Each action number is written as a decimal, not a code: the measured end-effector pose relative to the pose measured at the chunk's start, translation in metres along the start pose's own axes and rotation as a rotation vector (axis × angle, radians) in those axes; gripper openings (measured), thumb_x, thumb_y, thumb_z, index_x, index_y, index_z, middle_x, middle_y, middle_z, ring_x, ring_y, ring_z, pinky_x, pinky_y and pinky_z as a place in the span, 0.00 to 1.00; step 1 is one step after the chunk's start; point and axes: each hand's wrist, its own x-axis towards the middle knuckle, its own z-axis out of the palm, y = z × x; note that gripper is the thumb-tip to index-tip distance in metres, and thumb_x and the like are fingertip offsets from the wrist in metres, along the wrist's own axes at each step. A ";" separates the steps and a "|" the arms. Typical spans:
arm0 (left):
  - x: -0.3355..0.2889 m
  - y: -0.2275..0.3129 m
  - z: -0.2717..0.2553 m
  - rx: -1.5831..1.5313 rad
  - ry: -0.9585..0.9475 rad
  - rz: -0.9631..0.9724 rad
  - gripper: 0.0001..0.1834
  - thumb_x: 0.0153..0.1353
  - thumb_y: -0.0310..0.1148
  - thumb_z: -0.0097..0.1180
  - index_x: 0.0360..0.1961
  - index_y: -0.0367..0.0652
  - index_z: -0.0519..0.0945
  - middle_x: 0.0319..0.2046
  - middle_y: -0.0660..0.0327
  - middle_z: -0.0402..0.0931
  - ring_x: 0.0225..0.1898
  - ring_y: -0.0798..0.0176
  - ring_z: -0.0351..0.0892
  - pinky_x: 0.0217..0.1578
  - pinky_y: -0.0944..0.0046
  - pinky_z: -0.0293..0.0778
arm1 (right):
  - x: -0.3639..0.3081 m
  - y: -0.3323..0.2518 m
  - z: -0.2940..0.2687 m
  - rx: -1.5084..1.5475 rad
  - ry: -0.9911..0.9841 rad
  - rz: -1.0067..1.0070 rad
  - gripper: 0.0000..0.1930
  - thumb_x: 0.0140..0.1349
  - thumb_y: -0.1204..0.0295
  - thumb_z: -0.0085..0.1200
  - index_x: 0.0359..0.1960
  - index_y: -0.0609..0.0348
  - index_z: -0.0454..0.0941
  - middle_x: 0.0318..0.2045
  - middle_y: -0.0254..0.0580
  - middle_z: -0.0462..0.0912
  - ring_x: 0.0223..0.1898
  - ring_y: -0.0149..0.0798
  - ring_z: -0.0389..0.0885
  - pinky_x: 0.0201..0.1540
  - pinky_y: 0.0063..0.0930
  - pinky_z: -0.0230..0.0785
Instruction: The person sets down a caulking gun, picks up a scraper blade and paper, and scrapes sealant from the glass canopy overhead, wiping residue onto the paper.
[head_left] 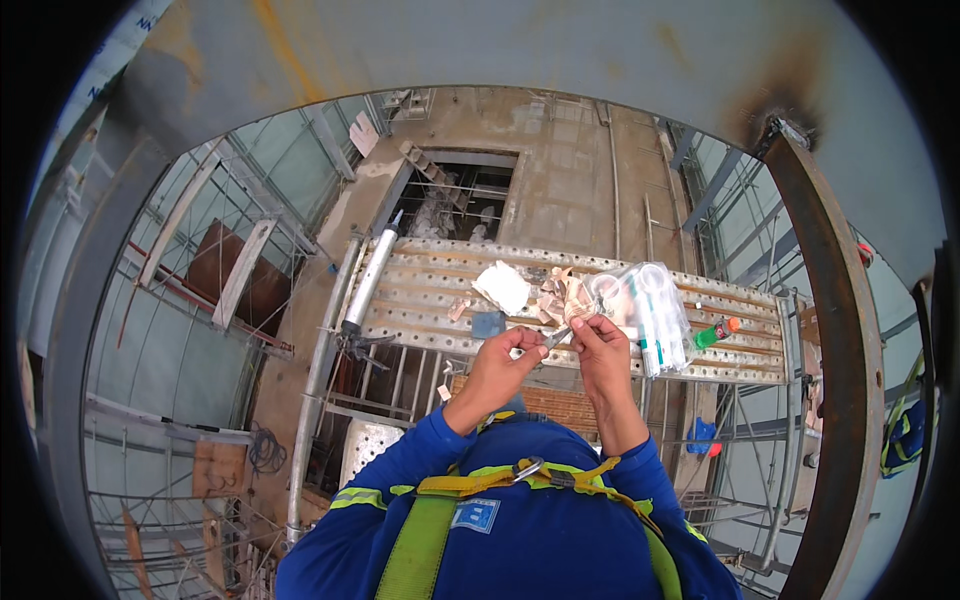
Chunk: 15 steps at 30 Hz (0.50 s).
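My left hand (500, 368) is closed, its thumb and fingertips pinching a small grey flat piece (556, 339) whose kind I cannot make out. Close beside it, my right hand (605, 362) is closed too, fingertips pinched together at the piece's other side; what they grip is partly hidden. Just beyond the fingers lie crumpled tan scraps (574, 295), a wad of white material (502, 287) and a blue-grey square (488, 325). To the right of my right hand, a clear plastic bag (672, 300) holds several white and green sealant tubes (645, 318).
These lie on perforated metal scaffold planks (430, 270). A silver caulking gun (374, 280) rests at their left end, a green bottle with an orange cap (714, 333) at the right. Steel beams (835, 400) frame the space. Beyond the planks is a floor opening (470, 190).
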 end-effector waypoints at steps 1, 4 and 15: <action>-0.005 0.003 -0.001 -0.005 -0.001 -0.007 0.11 0.62 0.30 0.61 0.41 0.34 0.81 0.32 0.62 0.82 0.34 0.72 0.77 0.38 0.68 0.74 | -0.001 -0.002 -0.003 0.013 0.026 0.002 0.05 0.62 0.79 0.61 0.30 0.59 0.77 0.27 0.33 0.78 0.25 0.25 0.70 0.31 0.20 0.62; -0.016 0.030 -0.027 0.436 -0.069 0.055 0.09 0.61 0.30 0.60 0.38 0.35 0.81 0.33 0.57 0.81 0.34 0.60 0.80 0.38 0.62 0.74 | 0.034 -0.022 -0.065 0.136 0.291 -0.210 0.07 0.63 0.75 0.61 0.31 0.56 0.75 0.24 0.29 0.75 0.24 0.24 0.67 0.30 0.19 0.61; -0.057 0.269 -0.047 1.385 -0.373 1.025 0.06 0.53 0.30 0.58 0.32 0.41 0.79 0.31 0.60 0.72 0.41 0.56 0.73 0.53 0.53 0.65 | 0.028 -0.026 -0.211 -0.187 0.484 -0.154 0.05 0.61 0.73 0.52 0.36 0.60 0.76 0.27 0.35 0.75 0.29 0.29 0.72 0.30 0.27 0.65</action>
